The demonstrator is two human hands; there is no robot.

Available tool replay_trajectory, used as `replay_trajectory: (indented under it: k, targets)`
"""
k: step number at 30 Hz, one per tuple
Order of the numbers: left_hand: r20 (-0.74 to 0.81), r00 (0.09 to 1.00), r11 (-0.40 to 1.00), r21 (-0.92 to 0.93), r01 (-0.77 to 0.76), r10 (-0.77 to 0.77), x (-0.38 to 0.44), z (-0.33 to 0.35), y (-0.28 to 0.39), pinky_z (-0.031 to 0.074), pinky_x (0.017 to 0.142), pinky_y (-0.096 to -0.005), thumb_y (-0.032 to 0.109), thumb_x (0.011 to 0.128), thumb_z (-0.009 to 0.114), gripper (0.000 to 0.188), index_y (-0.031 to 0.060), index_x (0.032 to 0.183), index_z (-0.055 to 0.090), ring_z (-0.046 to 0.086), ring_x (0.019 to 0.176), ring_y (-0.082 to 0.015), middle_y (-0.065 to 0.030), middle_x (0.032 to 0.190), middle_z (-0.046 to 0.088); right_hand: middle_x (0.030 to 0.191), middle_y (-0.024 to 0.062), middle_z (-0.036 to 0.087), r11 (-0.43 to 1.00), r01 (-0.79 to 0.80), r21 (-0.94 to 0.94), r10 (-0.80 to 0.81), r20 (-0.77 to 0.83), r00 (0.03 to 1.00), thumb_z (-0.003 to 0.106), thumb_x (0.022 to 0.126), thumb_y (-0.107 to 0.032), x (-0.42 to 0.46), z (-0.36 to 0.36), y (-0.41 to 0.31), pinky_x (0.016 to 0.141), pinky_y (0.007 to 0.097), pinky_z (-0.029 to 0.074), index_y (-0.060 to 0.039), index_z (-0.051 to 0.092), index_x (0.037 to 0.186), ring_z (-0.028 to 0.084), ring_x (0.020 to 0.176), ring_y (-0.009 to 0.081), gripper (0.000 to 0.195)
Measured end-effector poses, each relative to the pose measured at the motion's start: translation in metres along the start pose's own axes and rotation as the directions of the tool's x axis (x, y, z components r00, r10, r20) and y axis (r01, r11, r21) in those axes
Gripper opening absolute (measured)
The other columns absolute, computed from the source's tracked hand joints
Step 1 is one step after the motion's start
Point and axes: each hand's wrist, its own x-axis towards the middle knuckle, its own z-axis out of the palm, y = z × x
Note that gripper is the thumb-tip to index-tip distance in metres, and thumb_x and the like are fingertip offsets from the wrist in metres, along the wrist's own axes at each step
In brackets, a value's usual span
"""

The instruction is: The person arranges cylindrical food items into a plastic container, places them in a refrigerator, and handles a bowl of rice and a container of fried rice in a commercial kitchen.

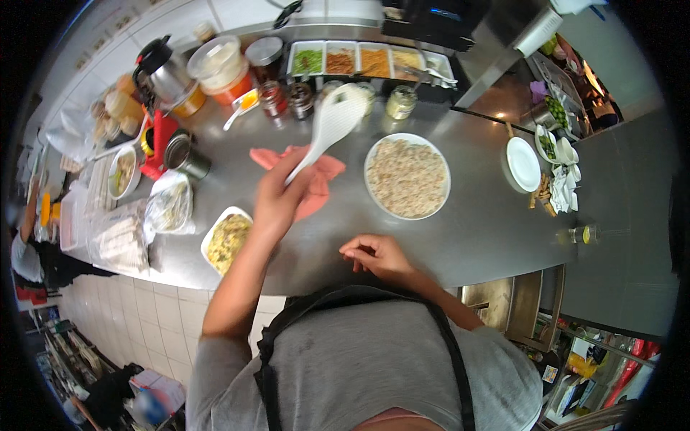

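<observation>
My left hand (281,196) grips the handle of a white plastic rice paddle (337,116), its blade raised over the steel counter. Beneath that hand lies a crumpled pink cloth (315,188). My right hand (377,256) hovers near the counter's front edge, fingers loosely curled, with nothing seen in it. A round white plate (408,176) covered with a flat layer of grainy food, apparently rice, sits beyond the right hand. To the left, partly behind my left forearm, stands a white bowl of yellowish mixed food (229,242).
Condiment trays (340,58) and glass jars (401,102) line the back. A steel jug (161,70), a bagged container (170,204) and a white bowl (125,172) stand left. An empty oval plate (523,164) lies right. A person (32,258) is at far left.
</observation>
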Motion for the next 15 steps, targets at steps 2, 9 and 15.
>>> replay_trajectory:
  k: [2,9,15]
  targets:
    - [0.112,0.978,0.974,0.122,-0.191,0.178,0.078,0.071,-0.001,0.044,0.062,-0.0232,0.014,0.094,0.058,0.034,0.0031,0.127,0.059,0.054,0.067,-0.0086,-0.0006,0.083,0.061,0.083,0.0037,0.065,0.994,0.110,0.017,-0.108,-0.088,0.990,0.063,0.093,-0.010,-0.021,-0.027,0.004,0.061,0.0231,0.049,-0.0001,0.067,0.097,0.060,0.070,0.0077,0.012]
    - [0.184,0.919,0.651,0.658,-0.379,0.349,0.282,0.226,0.017,0.051,0.081,-0.0470,0.031,0.088,0.062,0.034,0.0120,0.116,0.067,0.066,0.092,-0.0386,-0.0222,0.096,0.068,0.080,0.0037,0.064,0.957,0.248,0.150,-0.127,-0.554,0.823,0.069,0.086,-0.001,-0.098,-0.119,0.021,0.059,0.0222,0.048,0.0011,0.067,0.087,0.061,0.068,0.0085,0.003]
    - [0.234,0.826,0.415,0.774,-0.477,0.512,0.301,0.221,0.028,0.051,0.082,-0.0464,0.029,0.087,0.063,0.029,0.0128,0.111,0.068,0.065,0.092,-0.0362,-0.0186,0.098,0.067,0.083,0.0032,0.066,0.968,0.179,0.176,-0.037,-0.605,0.795,0.064,0.091,-0.005,-0.103,-0.160,0.028,0.058,0.0191,0.043,-0.0005,0.069,0.100,0.059,0.068,0.0066,0.011]
